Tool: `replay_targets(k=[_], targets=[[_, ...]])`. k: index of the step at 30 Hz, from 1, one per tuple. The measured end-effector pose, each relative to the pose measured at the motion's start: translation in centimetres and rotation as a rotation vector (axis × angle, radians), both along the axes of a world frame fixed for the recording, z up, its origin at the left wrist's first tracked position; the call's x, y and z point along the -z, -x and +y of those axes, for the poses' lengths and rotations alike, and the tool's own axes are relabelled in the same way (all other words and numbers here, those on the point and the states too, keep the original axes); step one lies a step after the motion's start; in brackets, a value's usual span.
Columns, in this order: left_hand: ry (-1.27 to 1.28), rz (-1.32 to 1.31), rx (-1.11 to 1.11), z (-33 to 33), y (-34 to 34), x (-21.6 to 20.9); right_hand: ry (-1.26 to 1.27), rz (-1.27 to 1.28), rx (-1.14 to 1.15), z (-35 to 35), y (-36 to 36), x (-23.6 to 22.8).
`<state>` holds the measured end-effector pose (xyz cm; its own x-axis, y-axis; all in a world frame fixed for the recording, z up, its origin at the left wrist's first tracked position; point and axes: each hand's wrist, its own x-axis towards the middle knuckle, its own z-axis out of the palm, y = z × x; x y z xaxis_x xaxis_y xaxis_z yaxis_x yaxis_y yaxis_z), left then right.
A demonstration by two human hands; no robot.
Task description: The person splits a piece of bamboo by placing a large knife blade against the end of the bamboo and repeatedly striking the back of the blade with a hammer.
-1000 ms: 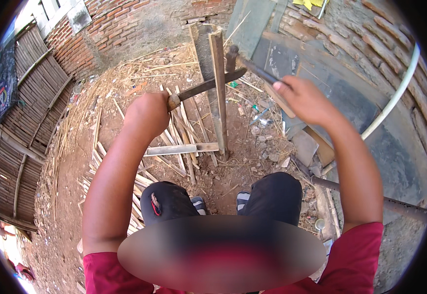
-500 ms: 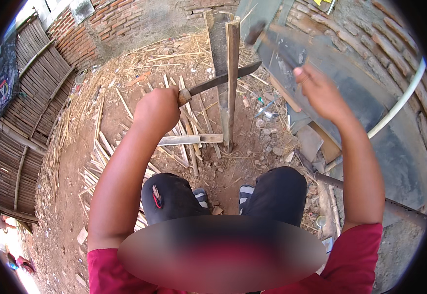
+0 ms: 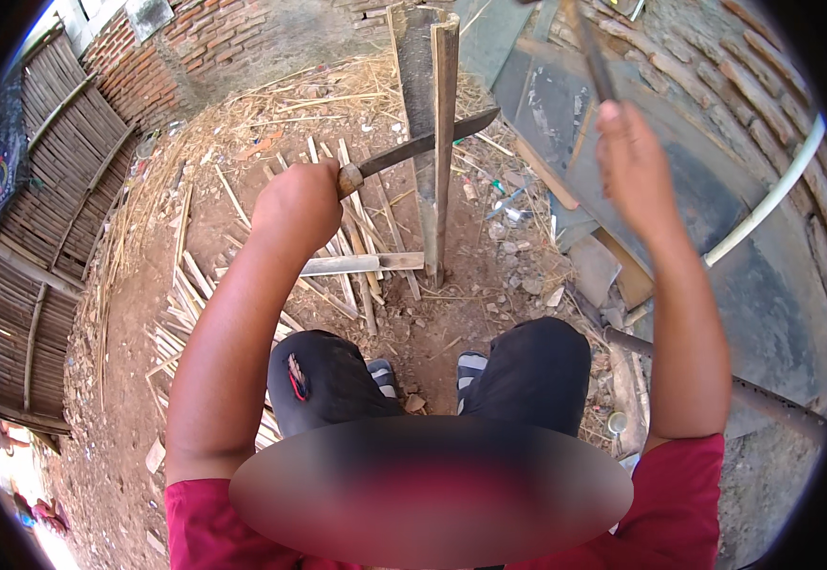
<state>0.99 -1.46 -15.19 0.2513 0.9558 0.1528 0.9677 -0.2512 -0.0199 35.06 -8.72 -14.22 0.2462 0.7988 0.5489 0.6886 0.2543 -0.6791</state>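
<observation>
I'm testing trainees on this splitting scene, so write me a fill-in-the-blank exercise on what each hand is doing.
1. The left hand grips the handle of a ____ whose blade lies against the upright bamboo slat.
2. The right hand holds a dark ____ raised above the slat.
3. Split strips lie on the ground to the person's ____.
4. The wall at the top left is built of ____.

Missing words: machete; stick; left; brick

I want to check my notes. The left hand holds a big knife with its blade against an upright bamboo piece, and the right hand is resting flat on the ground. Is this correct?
Not quite. The right hand is not on the ground: the head view shows it raised, gripping a dark stick. The rest holds: the left hand holds the big knife with its blade against the upright bamboo piece.
</observation>
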Motion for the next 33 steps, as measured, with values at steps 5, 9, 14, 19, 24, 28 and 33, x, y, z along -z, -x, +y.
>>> replay_targets(k=[5,9,14,19,24,28,33], targets=[[-0.029,0.028,0.014,0.5,0.6,0.8,0.323,-0.278,-0.056,-0.5,0.1,4.2],[-0.021,-0.001,0.015,0.9,1.3,1.9,0.235,0.005,0.022,-0.8,0.0,-0.2],[-0.002,-0.051,-0.002,0.4,0.8,1.9,0.167,-0.182,-0.006,1.1,-0.1,4.6],[-0.014,-0.042,-0.011,0.4,1.3,2.7,0.252,-0.141,0.028,0.7,-0.3,1.6],[0.021,-0.071,-0.042,0.5,1.1,2.7,0.050,-0.160,0.038,0.9,1.7,5.8],[0.009,-0.086,-0.059,1.4,1.7,3.5,0.482,-0.494,-0.127,-0.7,1.7,8.3],[-0.002,-0.084,-0.056,1.5,2.5,3.5,0.554,-0.017,-0.149,-0.7,-0.1,5.8]])
